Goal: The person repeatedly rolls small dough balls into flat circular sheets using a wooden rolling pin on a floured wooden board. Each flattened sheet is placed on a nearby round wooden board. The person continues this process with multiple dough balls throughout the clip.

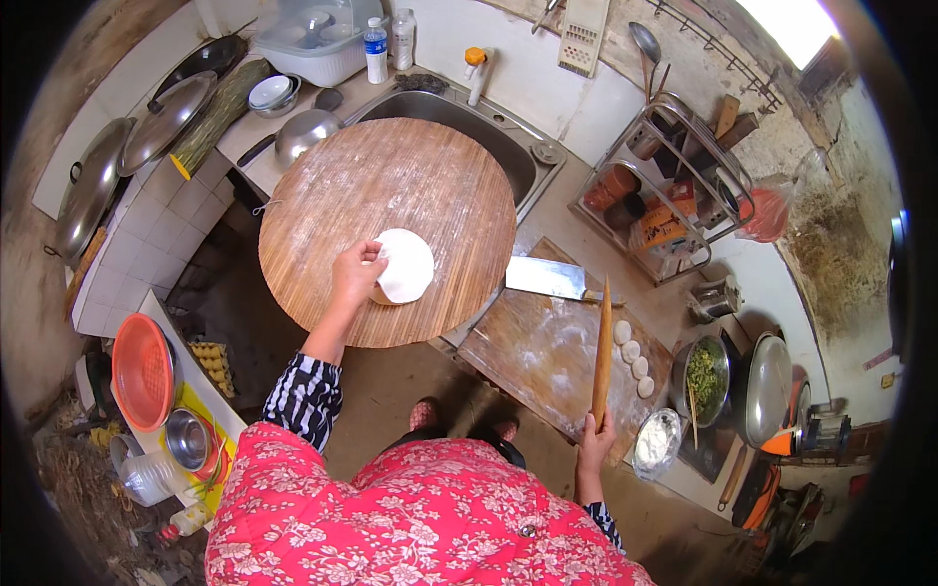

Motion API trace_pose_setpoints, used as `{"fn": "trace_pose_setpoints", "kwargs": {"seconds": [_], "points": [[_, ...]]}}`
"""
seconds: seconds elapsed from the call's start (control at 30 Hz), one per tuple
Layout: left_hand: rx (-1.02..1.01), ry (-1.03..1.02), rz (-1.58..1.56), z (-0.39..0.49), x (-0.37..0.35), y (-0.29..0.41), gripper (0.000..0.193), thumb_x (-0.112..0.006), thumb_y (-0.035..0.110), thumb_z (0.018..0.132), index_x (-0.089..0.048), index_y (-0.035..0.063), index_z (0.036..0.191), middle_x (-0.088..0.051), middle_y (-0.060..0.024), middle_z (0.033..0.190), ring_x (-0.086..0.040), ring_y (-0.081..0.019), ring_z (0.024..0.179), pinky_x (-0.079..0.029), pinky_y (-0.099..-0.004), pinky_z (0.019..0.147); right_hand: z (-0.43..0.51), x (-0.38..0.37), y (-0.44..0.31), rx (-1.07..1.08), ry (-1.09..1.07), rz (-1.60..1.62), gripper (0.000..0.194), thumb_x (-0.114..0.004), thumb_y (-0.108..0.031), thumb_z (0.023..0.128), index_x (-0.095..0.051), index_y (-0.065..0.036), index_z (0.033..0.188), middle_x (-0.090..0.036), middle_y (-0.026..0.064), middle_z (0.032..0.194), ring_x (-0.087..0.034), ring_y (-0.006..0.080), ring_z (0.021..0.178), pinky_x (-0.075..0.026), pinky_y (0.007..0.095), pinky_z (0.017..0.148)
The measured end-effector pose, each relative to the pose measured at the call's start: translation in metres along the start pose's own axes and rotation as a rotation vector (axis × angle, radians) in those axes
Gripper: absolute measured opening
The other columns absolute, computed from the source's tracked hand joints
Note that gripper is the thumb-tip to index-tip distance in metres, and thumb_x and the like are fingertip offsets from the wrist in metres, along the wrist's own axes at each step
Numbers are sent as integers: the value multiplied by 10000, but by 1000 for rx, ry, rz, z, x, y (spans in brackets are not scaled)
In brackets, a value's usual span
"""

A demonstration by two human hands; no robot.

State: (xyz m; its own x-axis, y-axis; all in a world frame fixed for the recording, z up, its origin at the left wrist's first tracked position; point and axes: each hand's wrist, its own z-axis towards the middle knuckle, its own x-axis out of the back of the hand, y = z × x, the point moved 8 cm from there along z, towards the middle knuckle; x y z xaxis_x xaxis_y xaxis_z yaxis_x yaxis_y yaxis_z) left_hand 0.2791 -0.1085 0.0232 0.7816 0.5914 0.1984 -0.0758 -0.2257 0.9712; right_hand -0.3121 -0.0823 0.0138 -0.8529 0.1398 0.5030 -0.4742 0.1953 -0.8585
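My left hand (pixel 357 271) pinches the left edge of a thin round dough wrapper (pixel 407 265) over a round slatted tray (pixel 322 205) dusted with flour. Whether the wrapper's far side touches the tray, I cannot tell. In my right hand (pixel 596 442) a tapered wooden rolling pin (pixel 603 344) is gripped by its lower end, pointing away from me above a floured wooden cutting board (pixel 513 344). Several small flattened dough pieces (pixel 630 352) lie in a row on the board, right of the pin. A cleaver (pixel 546 277) rests across the board's far end, its blade by the tray.
The tray overlaps a steel sink (pixel 506 157). A metal bowl of flour (pixel 657 442) and a pot of chopped green filling (pixel 705 377) with chopsticks stand to the right. Behind the board is a wire utensil rack (pixel 659 198). An orange basin (pixel 143 372) sits at left.
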Motion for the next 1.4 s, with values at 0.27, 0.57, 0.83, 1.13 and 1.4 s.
{"fn": "trace_pose_setpoints", "kwargs": {"seconds": [0.27, 0.57, 0.83, 1.13, 1.4], "points": [[-95, 158, 367, -14, 34, 30, 208, -688, 72, 790, -683, 20, 991, -705, -87, 836, -672, -183, 762, -539, -322, 719, 1, 7, 23, 58, 58, -36, 424, -632, -48, 877, -563, 21, 1289, -671, 127, 1030, -629, 200, 888, -497, 322, 801], [-823, -296, 371, -110, -150, 124, 254, -615, -41, 791, -644, 52, 1026, -640, -118, 1055, -575, -324, 1053, -470, -417, 888, -15, 34, 2, 178, 56, -347, 405, -656, -114, 850, -593, -57, 1246, -638, 145, 1078, -625, 325, 994, -490, 367, 861], [-915, -953, 338, -220, -376, 82, 231, -608, -5, 796, -645, 44, 1018, -615, -145, 1066, -590, -346, 1006, -490, -425, 857, -42, 109, 39, 4, 353, -174, 396, -663, -80, 842, -597, -37, 1230, -645, 164, 1104, -621, 340, 1012, -484, 387, 875], [-1224, -1053, 360, -300, -562, 68, 327, -518, 53, 852, -585, -21, 1163, -589, -180, 1213, -563, -342, 1124, -479, -417, 931, -47, 177, 76, -90, 375, -153, 401, -680, -45, 826, -604, -23, 1219, -640, 165, 1085, -626, 341, 991, -493, 384, 858], [-1151, -1257, 551, -318, -539, 45, 460, -647, 117, 809, -562, 29, 1252, -575, -141, 1270, -533, -342, 1190, -477, -393, 978, -10, 206, 91, -63, 275, -189, 397, -699, -71, 830, -614, -37, 1217, -647, 145, 1070, -635, 327, 973, -499, 369, 845]]}}
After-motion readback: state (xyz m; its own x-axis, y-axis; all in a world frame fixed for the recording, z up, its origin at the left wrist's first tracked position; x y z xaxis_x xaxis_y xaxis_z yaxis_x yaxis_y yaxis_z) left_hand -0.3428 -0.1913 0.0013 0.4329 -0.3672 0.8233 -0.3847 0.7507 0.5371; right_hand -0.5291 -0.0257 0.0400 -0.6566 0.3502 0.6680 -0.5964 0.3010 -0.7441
